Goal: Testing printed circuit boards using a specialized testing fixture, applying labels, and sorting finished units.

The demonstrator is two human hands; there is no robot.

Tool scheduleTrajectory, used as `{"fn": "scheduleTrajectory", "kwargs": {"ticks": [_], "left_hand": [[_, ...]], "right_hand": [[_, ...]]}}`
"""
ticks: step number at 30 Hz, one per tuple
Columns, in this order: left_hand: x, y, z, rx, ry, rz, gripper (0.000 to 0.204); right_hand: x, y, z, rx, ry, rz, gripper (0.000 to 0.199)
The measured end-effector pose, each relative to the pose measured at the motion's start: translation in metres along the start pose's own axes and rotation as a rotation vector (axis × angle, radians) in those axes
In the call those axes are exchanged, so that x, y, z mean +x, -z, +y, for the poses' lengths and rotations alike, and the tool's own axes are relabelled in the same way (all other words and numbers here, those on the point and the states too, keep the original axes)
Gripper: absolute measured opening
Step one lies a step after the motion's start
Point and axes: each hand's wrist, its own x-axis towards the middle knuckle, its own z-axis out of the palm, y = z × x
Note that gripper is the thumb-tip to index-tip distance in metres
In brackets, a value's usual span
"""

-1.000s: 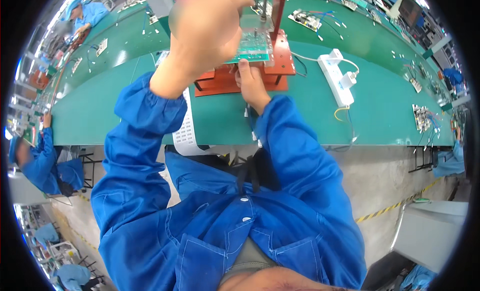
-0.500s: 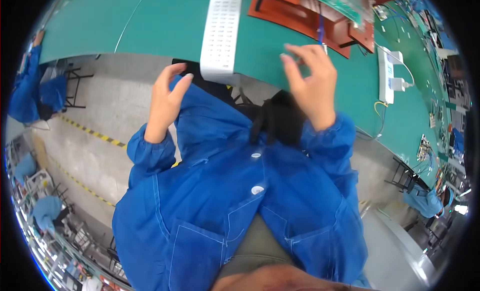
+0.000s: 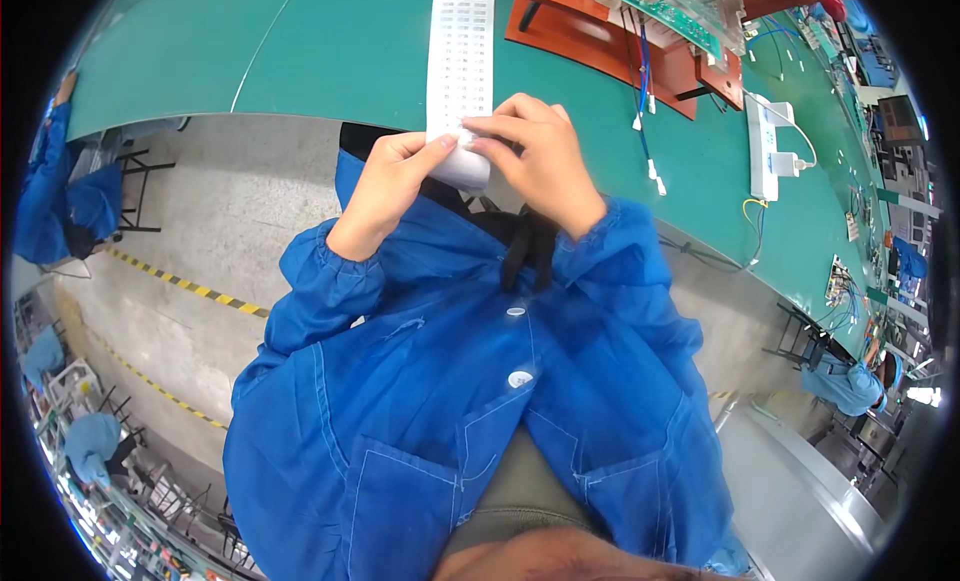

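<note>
So the strip of white labels [image 3: 460,51] is at 12 o'clock, running down the green desk [image 3: 330,56] and curling over its near edge, and both hands are on that curl. Left hand [image 3: 388,186] comes in from about 11, thumb and fingers pinched on the strip's edge. Right hand [image 3: 545,166] is at 1 o'clock, thumb and forefinger nearly meeting over the labels; can't tell if they've actually got one.

Looks like picking a label off, imo. I'd keep the left pinch firm, bend the backing sharply so a corner pops up, then lift slow and low with the right fingertips. Touch only the edge, or the glue suffers and it may tear.

Compared with half a second ago: both hands were empty and well apart then, and now they meet at the strip. The red fixture [image 3: 590,46] at 1 o'clock looks about where it was.
</note>
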Motion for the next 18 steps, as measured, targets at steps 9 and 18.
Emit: {"fn": "scheduleTrajectory", "kwargs": {"ticks": [9,18], "left_hand": [[0.009,-0.004,0.006,-0.137,0.057,0.036,0.029],[0.002,-0.007,0.014,-0.219,0.111,0.104,0.025]], "right_hand": [[0.006,0.000,-0.001,0.063,0.150,0.195,0.023],[0.005,-0.002,0.000,-0.002,0.310,0.261,0.019]]}}
